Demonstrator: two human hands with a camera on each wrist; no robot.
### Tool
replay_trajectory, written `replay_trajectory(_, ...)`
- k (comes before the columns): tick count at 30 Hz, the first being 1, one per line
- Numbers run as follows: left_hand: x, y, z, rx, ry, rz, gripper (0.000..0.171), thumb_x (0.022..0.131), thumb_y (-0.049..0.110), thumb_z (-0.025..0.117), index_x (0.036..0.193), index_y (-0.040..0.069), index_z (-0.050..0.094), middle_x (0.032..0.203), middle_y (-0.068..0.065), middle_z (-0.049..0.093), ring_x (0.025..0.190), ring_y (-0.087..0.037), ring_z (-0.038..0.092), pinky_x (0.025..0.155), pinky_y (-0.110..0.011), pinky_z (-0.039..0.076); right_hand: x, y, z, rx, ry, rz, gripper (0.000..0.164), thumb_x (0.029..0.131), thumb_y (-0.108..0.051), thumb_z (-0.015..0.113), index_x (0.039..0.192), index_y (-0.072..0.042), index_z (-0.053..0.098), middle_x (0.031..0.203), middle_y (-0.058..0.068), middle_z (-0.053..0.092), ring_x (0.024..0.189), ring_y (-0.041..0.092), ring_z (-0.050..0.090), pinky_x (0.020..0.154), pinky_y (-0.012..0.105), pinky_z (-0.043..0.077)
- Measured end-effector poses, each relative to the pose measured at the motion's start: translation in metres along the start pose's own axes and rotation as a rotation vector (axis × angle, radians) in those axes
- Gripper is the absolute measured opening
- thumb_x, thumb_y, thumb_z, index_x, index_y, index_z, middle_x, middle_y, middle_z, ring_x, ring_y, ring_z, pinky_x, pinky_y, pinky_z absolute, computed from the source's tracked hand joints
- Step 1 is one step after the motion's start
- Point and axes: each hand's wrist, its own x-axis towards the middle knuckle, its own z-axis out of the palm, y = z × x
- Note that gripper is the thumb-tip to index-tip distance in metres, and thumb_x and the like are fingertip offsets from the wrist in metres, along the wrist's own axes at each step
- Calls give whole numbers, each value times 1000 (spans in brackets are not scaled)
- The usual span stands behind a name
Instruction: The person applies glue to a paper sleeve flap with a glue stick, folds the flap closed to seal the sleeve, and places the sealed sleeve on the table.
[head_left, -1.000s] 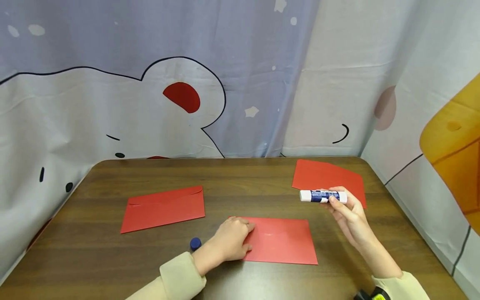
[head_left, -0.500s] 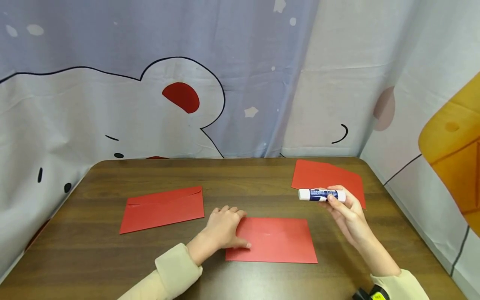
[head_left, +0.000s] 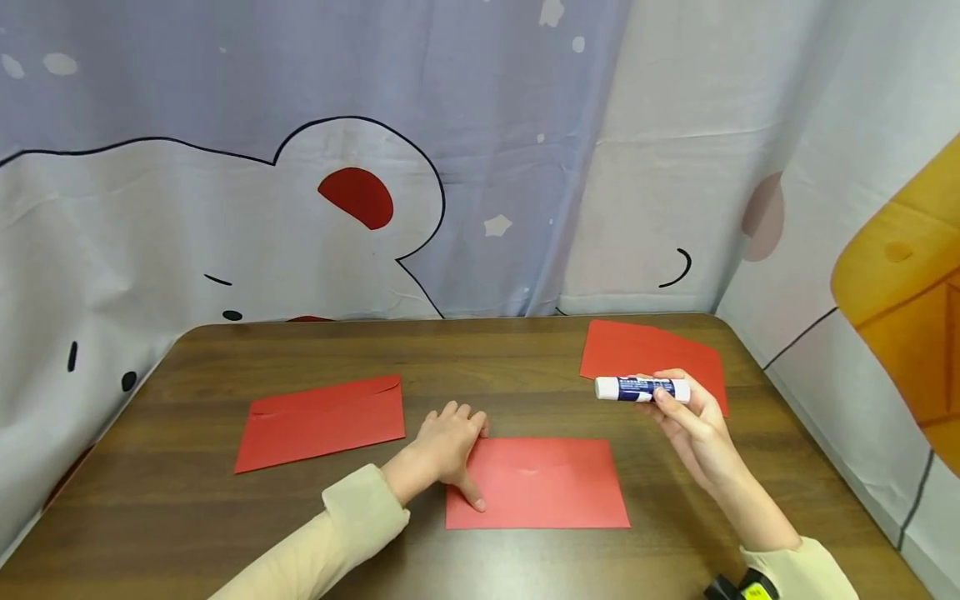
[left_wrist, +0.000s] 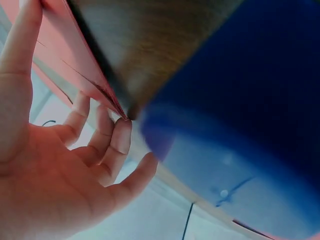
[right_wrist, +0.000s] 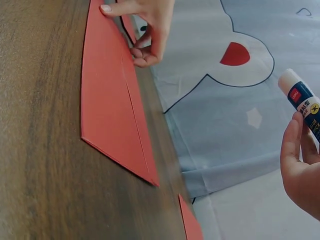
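Note:
In the head view, a red envelope [head_left: 551, 483] lies flat at the table's front middle. My left hand [head_left: 447, 450] spreads over its left end, thumb on its face and fingers at the far edge. The left wrist view has this hand [left_wrist: 65, 155] with fingertips right at the envelope's edge [left_wrist: 92, 65]. My right hand [head_left: 693, 429] pinches a glue stick [head_left: 642, 389] level above the table, its white end pointing left. In the right wrist view the glue stick [right_wrist: 305, 100] shows its printed label.
Another red envelope [head_left: 322, 421] lies on the left of the wooden table [head_left: 480, 383]. More red paper [head_left: 652, 354] lies at the back right, partly behind my right hand. A large blurred blue shape [left_wrist: 250, 85] fills much of the left wrist view. A printed curtain [head_left: 510, 167] hangs behind.
My left hand has lifted its fingers from the envelope's face to its far edge, thumb staying on the face. The blue cap has gone from sight by the left forearm. The right hand holds still.

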Motion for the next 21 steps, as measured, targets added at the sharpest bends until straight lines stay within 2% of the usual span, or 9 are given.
replay_trajectory(5, 1, -4, -2, -50, -5, -18, 85, 40, 59, 91, 99, 14, 51, 89, 1, 53, 87, -19, 48, 70, -34, 39, 0, -2, -1, 19, -4, -12, 29, 98, 9, 33, 114, -2, 55, 106, 5, 63, 95, 14, 63, 87, 22, 52)
replay_trajectory(9, 1, -9, -5, -178, -24, -29, 82, 46, 48, 94, 105, 13, 49, 84, 2, 56, 80, -16, 53, 68, -35, 42, -1, -2, -1, 35, 2, -10, 30, 98, 9, 32, 114, -2, 55, 106, 5, 63, 95, 14, 64, 87, 22, 52)
replay_trajectory(13, 2, -16, -8, -293, -35, -31, 77, 52, 36, 95, 109, 12, 48, 89, 1, 58, 79, -14, 53, 66, -34, 43, -1, -1, -1, 42, 12, 2, 30, 98, 9, 33, 114, -3, 56, 106, 4, 63, 96, 13, 64, 87, 22, 52)
replay_trajectory(18, 3, -24, -13, -453, -25, -34, 65, 59, 21, 92, 111, 11, 54, 96, -5, 62, 82, -16, 55, 69, -33, 45, -1, -1, -1, 44, 15, 1, 30, 98, 9, 33, 114, -3, 56, 105, 4, 63, 94, 13, 64, 86, 21, 52)
replay_trajectory(21, 4, -28, -18, -562, -24, -66, 56, 62, 12, 90, 109, 9, 58, 93, -6, 64, 79, -16, 57, 70, -31, 47, -1, -1, -1, 46, 7, -1, 30, 98, 9, 32, 114, -3, 55, 105, 4, 63, 94, 14, 65, 86, 21, 52)
